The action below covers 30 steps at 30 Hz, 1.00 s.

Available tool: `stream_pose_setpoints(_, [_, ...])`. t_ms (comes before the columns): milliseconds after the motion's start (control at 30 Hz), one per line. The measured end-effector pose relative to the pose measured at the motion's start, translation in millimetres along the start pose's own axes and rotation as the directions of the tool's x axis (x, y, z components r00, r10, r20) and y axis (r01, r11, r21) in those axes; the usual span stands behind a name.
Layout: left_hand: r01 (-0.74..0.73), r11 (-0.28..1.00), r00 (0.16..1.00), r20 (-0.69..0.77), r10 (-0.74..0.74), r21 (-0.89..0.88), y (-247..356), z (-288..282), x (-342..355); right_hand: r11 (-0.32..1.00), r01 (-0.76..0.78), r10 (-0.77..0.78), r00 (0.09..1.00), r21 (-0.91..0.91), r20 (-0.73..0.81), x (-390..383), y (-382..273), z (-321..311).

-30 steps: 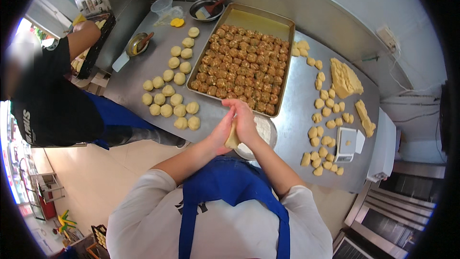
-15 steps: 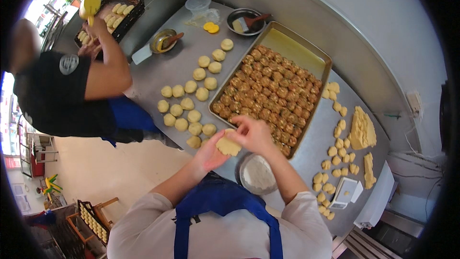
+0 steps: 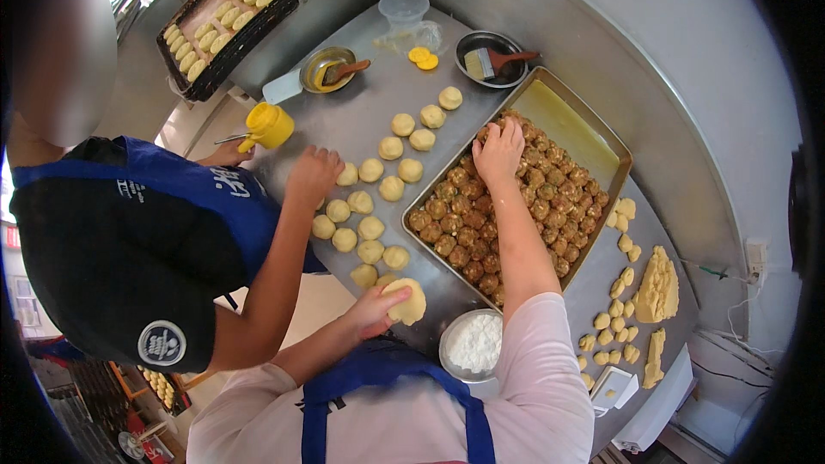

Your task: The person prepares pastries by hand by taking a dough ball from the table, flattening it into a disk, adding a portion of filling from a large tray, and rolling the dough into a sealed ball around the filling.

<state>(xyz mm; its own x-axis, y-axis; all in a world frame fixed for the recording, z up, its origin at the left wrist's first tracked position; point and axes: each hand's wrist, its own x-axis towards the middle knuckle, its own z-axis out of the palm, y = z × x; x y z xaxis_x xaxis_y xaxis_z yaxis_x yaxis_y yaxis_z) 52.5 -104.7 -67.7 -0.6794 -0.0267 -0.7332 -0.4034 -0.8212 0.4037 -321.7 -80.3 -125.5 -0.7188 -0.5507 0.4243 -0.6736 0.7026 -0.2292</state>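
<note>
**Steel table, dough in one hand, filling under the other**

Pale yellow dough, a flattened disc (image 3: 407, 301), sits in the left hand (image 3: 375, 309), fingers curled round its edge and gripping it just above the near rim of the steel table (image 3: 361, 112). The right hand (image 3: 498, 150) is out over the baking tray (image 3: 593, 133), fingers bent down onto the brown filling balls (image 3: 490, 215) near the tray's far-left part; whether it has one pinched, I cannot tell.

Look at the crowd around them. Rounded dough balls (image 3: 378, 198) lie in loose rows left of the tray, right beside the disc. A co-worker's hand (image 3: 314, 174) in a blue apron rests on that group. A white bowl of flour (image 3: 473, 344) stands just beside the wearer's right arm, which crosses the tray's near corner. Small dough pieces (image 3: 614, 326) and a dough block (image 3: 660, 285) lie to the right, a yellow shaker (image 3: 268, 125) to the left. At the far end: a dark dish with a brush (image 3: 490, 60), a metal bowl (image 3: 326, 70), a clear plastic cup (image 3: 404, 9), and a dark crate of shaped pastries (image 3: 225, 17).

Half a second ago both hands met at the disc in front of the tray. Now they have split: left keeps the dough, right has gone out to the filling.
</note>
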Motion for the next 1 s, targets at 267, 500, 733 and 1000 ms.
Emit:
stream_pose_setpoints(267, [-0.150, 0.979, 0.987, 0.083, 0.140, 0.140, -27.0, 23.5, -19.7, 0.820, -0.287, 0.330, 0.944, 0.496, 0.002, -17.6, -2.2, -86.0])
stream_pose_setpoints(500, [-0.001, 0.999, 0.966, 0.259, 0.011, -0.040, -48.8, 42.6, 0.5, 0.862, 0.125, -0.211, 0.970, 0.492, 0.122, -217.3, -49.8, -223.7])
stream_pose_setpoints(733, [0.171, 0.956, 0.763, 0.581, -0.282, 0.240, -78.8, 94.3, 9.2, 0.608, -0.365, 0.222, 0.931, 0.706, 0.290, -328.1, -26.8, -245.3])
stream_pose_setpoints(1000, [0.129, 0.935, 0.793, 0.531, -0.298, 0.332, -113.2, 147.5, 7.7, 0.491, -0.371, 0.552, 0.833, 0.788, 0.048, -367.9, -45.4, -254.5])
